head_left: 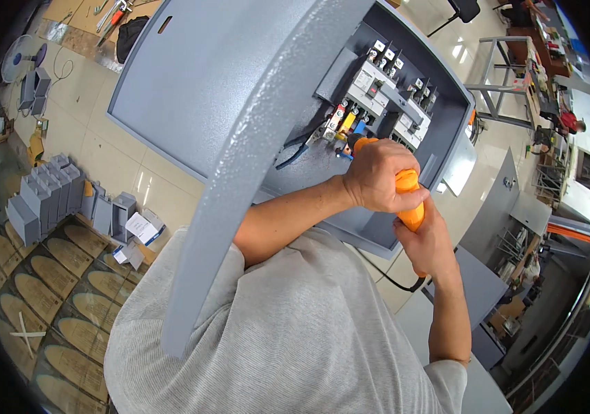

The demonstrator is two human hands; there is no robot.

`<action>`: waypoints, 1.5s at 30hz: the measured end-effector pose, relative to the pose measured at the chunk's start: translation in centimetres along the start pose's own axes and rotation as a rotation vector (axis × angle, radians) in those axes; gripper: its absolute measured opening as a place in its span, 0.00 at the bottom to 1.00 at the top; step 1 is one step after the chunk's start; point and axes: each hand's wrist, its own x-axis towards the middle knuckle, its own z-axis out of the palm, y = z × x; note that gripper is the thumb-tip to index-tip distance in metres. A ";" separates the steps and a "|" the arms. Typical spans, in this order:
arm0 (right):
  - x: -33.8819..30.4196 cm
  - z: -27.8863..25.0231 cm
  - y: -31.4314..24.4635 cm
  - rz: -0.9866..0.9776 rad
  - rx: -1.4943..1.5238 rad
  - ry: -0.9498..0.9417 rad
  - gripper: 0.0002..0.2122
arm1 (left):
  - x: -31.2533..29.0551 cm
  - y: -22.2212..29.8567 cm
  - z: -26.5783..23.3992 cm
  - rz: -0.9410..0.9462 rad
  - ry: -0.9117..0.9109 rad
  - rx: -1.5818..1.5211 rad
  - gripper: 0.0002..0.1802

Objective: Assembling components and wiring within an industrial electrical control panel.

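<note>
An orange corded power drill [407, 182] is gripped in both my hands inside the open side of a grey metal electrical cabinet [455, 141]. My left hand [382, 176] wraps over its body toward the front. My right hand [427, 238] closes around its rear part, where a black cord [415, 283] hangs out below. The front of the drill points at the lower terminals of the circuit breakers [369, 86]; its tip is hidden by my left hand. Beside it are red, yellow and blue terminal pieces [347, 123]. Dark cables [293, 153] lie to their left.
The cabinet's grey door [191, 83] stands open at the left, its edge crossing close before me. Stacked grey boxes [43, 196] and a fan [17, 58] are farther left. A metal frame table [498, 83] stands at right. Tools [112, 22] lie on a board at top left.
</note>
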 end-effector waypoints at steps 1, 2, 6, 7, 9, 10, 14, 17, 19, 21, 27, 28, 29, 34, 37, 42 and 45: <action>-0.1 0.0 -0.3 0.029 0.019 -0.011 0.31 | -0.1 0.1 -0.1 0.000 -0.001 0.001 0.16; -0.2 0.1 -0.1 0.028 0.020 -0.012 0.31 | -0.2 0.2 -0.3 -0.006 -0.008 0.005 0.16; -0.1 0.7 0.3 -0.031 0.014 0.017 0.31 | -0.3 0.2 -0.6 -0.010 -0.038 -0.013 0.16; -0.2 0.9 0.2 -0.022 0.035 0.023 0.31 | -0.4 0.2 -0.5 -0.011 -0.036 -0.014 0.16; -0.3 0.9 0.6 -0.008 0.061 0.009 0.31 | -0.4 0.2 -0.5 -0.005 -0.026 -0.017 0.16; -0.3 1.0 0.7 0.005 0.089 -0.005 0.31 | -0.4 0.1 -0.6 -0.006 -0.024 -0.017 0.16; -0.5 1.0 0.1 -0.014 0.025 0.030 0.31 | -0.4 0.1 -0.6 0.006 -0.032 -0.015 0.16; -0.4 1.2 0.4 0.015 0.042 -0.009 0.31 | -0.7 0.1 -0.7 -0.005 -0.043 -0.005 0.16; -0.5 1.5 0.4 -0.007 0.056 0.024 0.31 | -0.7 0.0 -0.8 0.000 -0.053 -0.010 0.16; -0.5 2.1 1.4 -0.031 0.065 0.059 0.28 | -0.8 0.1 -0.8 -0.006 -0.041 0.004 0.16; -1.0 3.3 1.8 -0.060 0.081 0.110 0.27 | -1.2 0.2 -1.1 -0.012 -0.130 -0.049 0.16; -1.1 3.4 1.8 -0.134 0.058 0.150 0.27 | -1.4 0.2 -1.1 -0.011 -0.130 -0.050 0.16; -1.1 3.3 1.7 -0.134 0.057 0.151 0.27 | -1.6 0.1 -1.0 0.005 -0.088 -0.039 0.16; -0.6 2.3 1.4 -0.030 0.027 0.074 0.26 | -1.2 0.1 -0.8 0.017 -0.035 -0.019 0.16; -0.8 2.1 1.3 -0.012 0.040 0.080 0.26 | -1.3 0.4 -0.7 -0.009 -0.032 -0.013 0.16; -0.5 1.9 1.6 -0.068 0.059 0.106 0.23 | -0.7 0.3 -0.5 -0.036 -0.072 -0.021 0.16; 0.7 -0.6 1.2 -0.040 0.033 0.070 0.21 | 0.7 0.2 0.5 -0.056 0.002 0.083 0.17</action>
